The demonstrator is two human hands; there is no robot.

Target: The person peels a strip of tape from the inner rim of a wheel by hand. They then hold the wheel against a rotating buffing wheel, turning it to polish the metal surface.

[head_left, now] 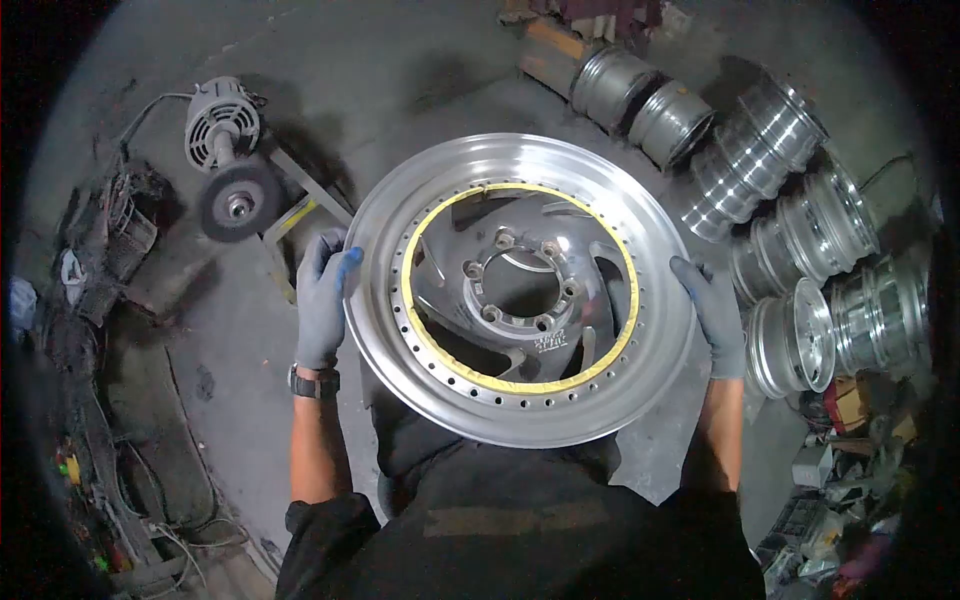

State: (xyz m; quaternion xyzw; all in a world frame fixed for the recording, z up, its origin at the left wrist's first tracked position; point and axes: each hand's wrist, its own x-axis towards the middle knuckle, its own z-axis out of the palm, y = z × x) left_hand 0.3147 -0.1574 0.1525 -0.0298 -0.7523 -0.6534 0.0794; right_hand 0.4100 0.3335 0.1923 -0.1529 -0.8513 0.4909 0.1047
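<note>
Two gloved hands grip a polished metal wheel by its opposite edges, the left hand closed over the left rim and the right hand clasping the right rim, holding it flat above the person's lap. A yellow band rings the inner edge of the wheel, around the spoked hub with its bolt holes. The outer lip already shines, though the hub looks duller. On the concrete floor to the far left sits a motor-driven buffing wheel; to the right, a heap of shiny rims lies stacked.
</note>
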